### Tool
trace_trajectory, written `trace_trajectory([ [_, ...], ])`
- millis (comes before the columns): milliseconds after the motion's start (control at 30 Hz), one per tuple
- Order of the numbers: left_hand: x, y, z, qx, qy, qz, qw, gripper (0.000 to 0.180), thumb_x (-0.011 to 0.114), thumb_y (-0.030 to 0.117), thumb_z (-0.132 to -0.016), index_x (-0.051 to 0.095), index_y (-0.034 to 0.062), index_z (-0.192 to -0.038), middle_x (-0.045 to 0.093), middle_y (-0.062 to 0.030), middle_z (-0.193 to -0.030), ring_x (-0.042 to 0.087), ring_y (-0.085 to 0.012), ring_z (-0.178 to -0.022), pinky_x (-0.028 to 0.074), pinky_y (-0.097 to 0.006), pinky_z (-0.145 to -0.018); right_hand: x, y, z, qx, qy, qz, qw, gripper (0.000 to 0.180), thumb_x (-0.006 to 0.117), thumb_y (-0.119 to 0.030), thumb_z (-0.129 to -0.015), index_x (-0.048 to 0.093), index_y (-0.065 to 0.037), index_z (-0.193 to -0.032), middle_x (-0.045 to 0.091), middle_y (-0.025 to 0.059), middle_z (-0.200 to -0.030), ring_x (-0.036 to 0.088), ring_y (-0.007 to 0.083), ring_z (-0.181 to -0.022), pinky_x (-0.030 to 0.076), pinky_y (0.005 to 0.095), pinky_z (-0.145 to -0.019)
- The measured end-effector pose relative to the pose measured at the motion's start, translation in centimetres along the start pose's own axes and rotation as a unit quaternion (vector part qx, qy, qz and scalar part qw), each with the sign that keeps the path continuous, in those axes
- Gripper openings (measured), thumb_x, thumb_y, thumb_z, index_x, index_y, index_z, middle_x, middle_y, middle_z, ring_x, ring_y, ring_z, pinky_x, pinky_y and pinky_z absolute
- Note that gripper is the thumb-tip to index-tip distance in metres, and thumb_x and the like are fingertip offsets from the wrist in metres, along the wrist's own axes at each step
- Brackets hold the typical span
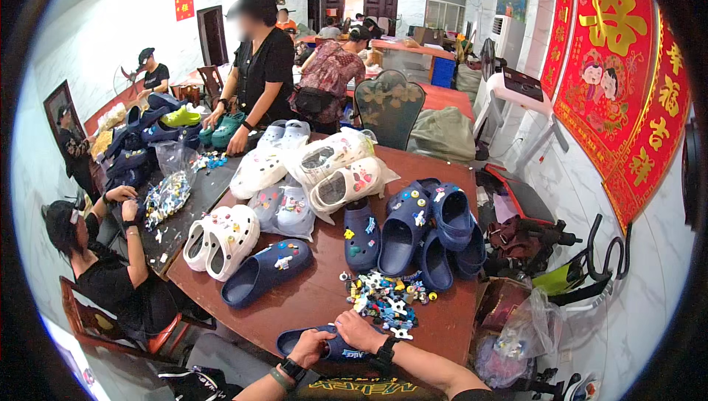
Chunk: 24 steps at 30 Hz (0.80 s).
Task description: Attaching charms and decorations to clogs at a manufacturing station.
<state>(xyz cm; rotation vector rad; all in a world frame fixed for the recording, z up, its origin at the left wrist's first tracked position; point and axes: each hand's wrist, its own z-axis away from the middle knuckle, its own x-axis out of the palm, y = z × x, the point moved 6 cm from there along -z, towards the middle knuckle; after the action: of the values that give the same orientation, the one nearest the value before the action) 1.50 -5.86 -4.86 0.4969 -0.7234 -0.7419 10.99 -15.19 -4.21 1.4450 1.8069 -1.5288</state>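
Observation:
Close to the table's near edge lies a navy clog (pixel 344 351), held between both hands. My left hand (pixel 310 347) is closed around its left part. My right hand (pixel 359 330) grips its upper side, fingers bent over the edge; what the fingertips press on is hidden. A light-coloured charm shows on the clog's front. Just beyond my right hand is a heap of small, colourful shoe charms (pixel 385 302). Behind it stand several navy clogs (pixel 404 231) with charms on them. Another navy clog (pixel 267 272) and a pair of white clogs (pixel 223 240) are left of the heap.
Bagged white clogs (pixel 343 172) cover the far part of the red-brown table (pixel 317 305). On the left, a seated person (pixel 110 253) works by a dark table with a bag of charms (pixel 168 198). A standing person (pixel 258 77) handles green clogs (pixel 223 132). Bags and exercise equipment crowd the right.

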Motion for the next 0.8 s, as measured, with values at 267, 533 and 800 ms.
trace_trajectory([
  [267, 0.3, 0.4, 0.3, 0.003, 0.008, -0.007, 1.0, 0.012, 0.071, 0.003, -0.076, 0.06, 0.0069, -0.073, 0.054, 0.0009, -0.061, 0.051, -0.0129, -0.05, 0.041, -0.027, -0.049, 0.2, 0.5, -0.2, 0.058, 0.065, 0.005, 0.996, 0.015, 0.049, -0.013, -0.093, 0.053, 0.0, -0.087, 0.056, 0.0182, -0.084, 0.054, 0.037, -0.083, 0.044, 0.0453, -0.075],
  [533, -1.1, -1.2, -1.6, -0.006, -0.002, -0.002, 1.0, 0.009, 0.071, 0.008, -0.08, 0.062, 0.0072, -0.077, 0.053, 0.0019, -0.063, 0.052, -0.0121, -0.056, 0.043, -0.026, -0.055, -1.2, 2.4, -0.2, 0.243, 0.065, -0.049, 0.967, 0.019, 0.047, -0.019, -0.095, 0.049, -0.001, -0.09, 0.059, 0.0214, -0.077, 0.059, 0.0422, -0.077, 0.047, 0.0511, -0.068],
  [800, 3.9, 0.0, 1.8, 0.114, -0.179, -0.358, 0.909, 0.033, 0.069, 0.024, -0.085, 0.063, 0.0053, -0.112, 0.067, -0.0011, -0.095, 0.06, -0.0116, -0.081, 0.049, -0.028, -0.072, -5.4, 1.7, 2.3, 0.222, 0.093, 0.118, 0.963, 0.035, 0.062, -0.019, -0.085, 0.052, -0.004, -0.115, 0.056, 0.0178, -0.106, 0.055, 0.036, -0.097, 0.046, 0.0439, -0.085],
])
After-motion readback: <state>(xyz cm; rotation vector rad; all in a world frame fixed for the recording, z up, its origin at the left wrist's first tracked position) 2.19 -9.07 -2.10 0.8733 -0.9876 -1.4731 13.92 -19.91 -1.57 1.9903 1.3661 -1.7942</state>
